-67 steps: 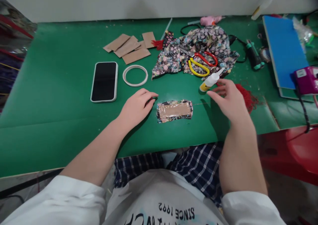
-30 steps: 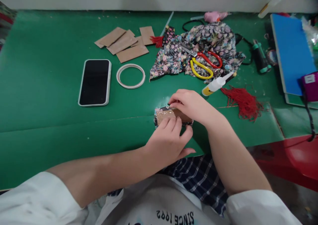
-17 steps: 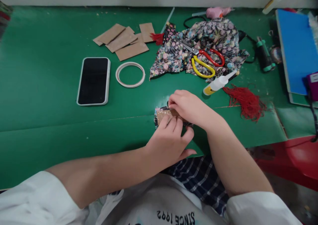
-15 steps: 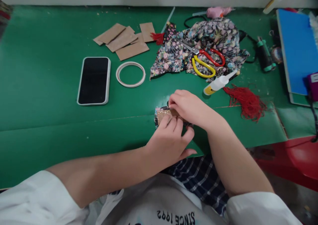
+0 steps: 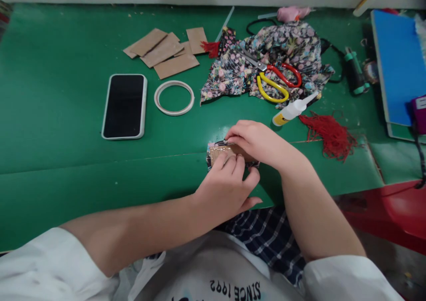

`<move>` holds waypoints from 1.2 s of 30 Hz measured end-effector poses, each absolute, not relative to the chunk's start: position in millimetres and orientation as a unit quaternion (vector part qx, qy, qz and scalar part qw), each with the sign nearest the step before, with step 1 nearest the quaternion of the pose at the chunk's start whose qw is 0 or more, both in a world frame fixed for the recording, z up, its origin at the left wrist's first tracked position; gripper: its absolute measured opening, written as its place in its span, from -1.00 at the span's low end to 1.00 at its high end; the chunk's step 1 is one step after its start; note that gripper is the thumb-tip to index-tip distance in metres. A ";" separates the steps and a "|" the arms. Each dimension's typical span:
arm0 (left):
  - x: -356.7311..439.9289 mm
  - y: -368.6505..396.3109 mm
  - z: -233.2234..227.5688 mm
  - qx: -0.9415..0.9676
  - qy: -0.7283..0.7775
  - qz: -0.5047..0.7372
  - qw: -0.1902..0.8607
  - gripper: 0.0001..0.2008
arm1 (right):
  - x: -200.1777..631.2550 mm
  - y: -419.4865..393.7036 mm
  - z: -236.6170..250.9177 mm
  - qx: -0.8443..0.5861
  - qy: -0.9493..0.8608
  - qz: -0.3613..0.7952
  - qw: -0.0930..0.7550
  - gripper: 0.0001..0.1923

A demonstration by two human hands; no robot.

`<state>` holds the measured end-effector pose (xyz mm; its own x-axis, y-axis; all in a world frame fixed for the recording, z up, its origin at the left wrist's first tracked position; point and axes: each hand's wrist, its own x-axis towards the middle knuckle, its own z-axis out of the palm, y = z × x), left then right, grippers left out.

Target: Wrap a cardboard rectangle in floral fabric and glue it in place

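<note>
A small brown cardboard piece [image 5: 218, 154] lies on a patch of dark floral fabric [image 5: 209, 158] near the table's front edge. Shiny wet-looking glue shows on the cardboard's upper left part. My left hand [image 5: 228, 183] holds the cardboard down with bent fingertips, its thumb standing out to the side. At the upper edge, my right hand [image 5: 251, 139] pinches the floral fabric, thumb and finger closed on it. The right part of the piece is partly covered by my hands. Just beyond my right hand a white glue bottle [image 5: 289, 113] rests on its side.
Yellow-and-red-handled scissors [image 5: 271, 79] lie on a crumpled floral cloth [image 5: 226, 77]. Left of it are cardboard pieces [image 5: 176, 66], a tape roll [image 5: 156, 98] and a phone [image 5: 124, 106]. Red threads [image 5: 331, 137], a screwdriver-like tool [image 5: 354, 72] and a blue folder [image 5: 396, 66] lie right.
My right fingers have shifted slightly along the fabric's upper edge, and more of the cardboard shows beneath them. My left hand stays in place. The view has tilted a little.
</note>
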<state>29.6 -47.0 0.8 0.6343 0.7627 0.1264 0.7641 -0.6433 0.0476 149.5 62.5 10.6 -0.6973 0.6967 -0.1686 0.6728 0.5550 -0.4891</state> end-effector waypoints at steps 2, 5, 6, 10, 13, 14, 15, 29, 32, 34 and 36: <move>29.8 -46.9 1.1 -0.904 -0.422 -0.066 0.007 -0.42 | 150.0 62.4 13.4 -0.394 -0.876 0.278 0.018 -0.83; 29.3 -47.2 2.8 -0.904 -0.424 -0.061 0.006 -0.43 | 151.1 62.9 11.4 -0.387 -0.884 0.261 0.027 -0.85; 29.0 -47.4 3.6 -0.904 -0.424 -0.057 0.005 -0.44 | 151.5 63.2 9.6 -0.381 -0.890 0.249 0.032 -0.85; 28.2 -47.7 5.4 -0.904 -0.424 -0.046 0.003 -0.46 | 153.4 63.1 5.0 -0.356 -0.907 0.222 0.040 -0.85; 28.4 -47.5 4.6 -0.905 -0.423 -0.044 0.007 -0.45 | 155.1 61.9 6.5 -0.346 -0.911 0.223 0.039 -0.86; 28.5 -47.5 4.2 -0.905 -0.424 -0.044 0.007 -0.45 | 155.6 61.4 7.5 -0.343 -0.912 0.222 0.039 -0.86; 28.6 -47.5 3.9 -0.905 -0.424 -0.043 0.007 -0.45 | 156.0 60.9 8.6 -0.340 -0.913 0.221 0.040 -0.86; 29.0 -47.6 4.5 -0.906 -0.422 -0.037 0.016 -0.46 | 154.8 56.5 11.5 -0.363 -0.897 0.250 0.033 -0.85; 28.7 -47.9 4.0 -0.906 -0.421 -0.037 0.020 -0.45 | 154.7 57.4 12.8 -0.369 -0.892 0.259 0.036 -0.84; 28.5 -47.7 3.6 -0.907 -0.420 -0.037 0.018 -0.45 | 155.3 58.5 14.4 -0.379 -0.882 0.278 0.041 -0.82; 28.2 -47.6 3.3 -0.907 -0.420 -0.038 0.015 -0.45 | 156.7 59.7 15.7 -0.388 -0.875 0.285 0.047 -0.78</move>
